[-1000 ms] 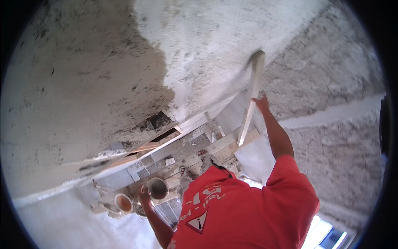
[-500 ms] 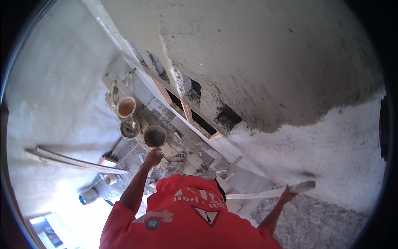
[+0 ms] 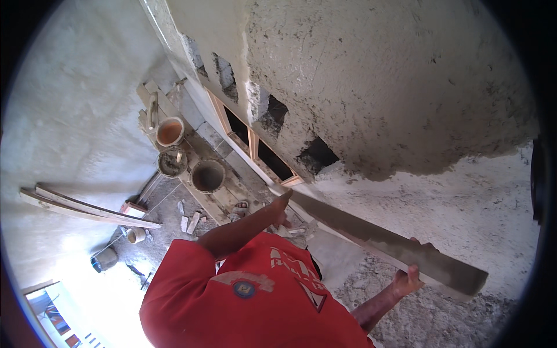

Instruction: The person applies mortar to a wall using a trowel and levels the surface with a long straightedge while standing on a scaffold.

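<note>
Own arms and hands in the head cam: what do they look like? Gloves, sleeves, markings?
No gloves: left hand and right hand are both bare, and so are the forearms. No watch or band shows. The person wears a red short-sleeved T-shirt with pale printed lettering and a small round badge on it. The left sleeve ends near the elbow; the right sleeve's end is hidden.

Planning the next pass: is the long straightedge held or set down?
Held, off the ground: the left hand grips one end of the straightedge, the right hand grips near the other end. Grey mortar coats its face.
</note>
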Action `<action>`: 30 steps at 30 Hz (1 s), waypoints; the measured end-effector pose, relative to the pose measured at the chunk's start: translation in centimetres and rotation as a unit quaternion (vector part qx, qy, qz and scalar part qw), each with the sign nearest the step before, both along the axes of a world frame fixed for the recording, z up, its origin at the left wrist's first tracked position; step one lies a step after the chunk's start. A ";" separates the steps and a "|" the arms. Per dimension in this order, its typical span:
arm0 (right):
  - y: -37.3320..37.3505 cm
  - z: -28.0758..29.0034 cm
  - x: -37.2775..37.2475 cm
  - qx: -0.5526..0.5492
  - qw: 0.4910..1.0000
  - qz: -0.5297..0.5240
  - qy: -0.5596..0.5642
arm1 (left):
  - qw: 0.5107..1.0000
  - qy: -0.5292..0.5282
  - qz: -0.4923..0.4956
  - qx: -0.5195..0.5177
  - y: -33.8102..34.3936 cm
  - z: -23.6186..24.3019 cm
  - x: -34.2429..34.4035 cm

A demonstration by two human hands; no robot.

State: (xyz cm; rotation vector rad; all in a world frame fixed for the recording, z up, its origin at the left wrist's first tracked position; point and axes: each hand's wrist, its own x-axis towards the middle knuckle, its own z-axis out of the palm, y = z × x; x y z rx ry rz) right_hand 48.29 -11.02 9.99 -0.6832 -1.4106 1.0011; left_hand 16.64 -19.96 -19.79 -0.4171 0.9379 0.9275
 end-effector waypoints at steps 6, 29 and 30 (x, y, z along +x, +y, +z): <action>0.7 -0.8 3.0 -0.006 0.978 0.116 0.176 | 0.927 -0.045 0.348 0.131 5.9 4.0 0.1; 10.6 -23.7 16.6 -0.162 0.936 -0.259 -0.177 | 0.903 0.208 0.352 0.132 21.0 4.4 0.4; 10.7 -23.5 16.5 -0.148 0.918 -0.279 -0.242 | 0.899 0.210 0.361 0.132 21.2 3.3 0.7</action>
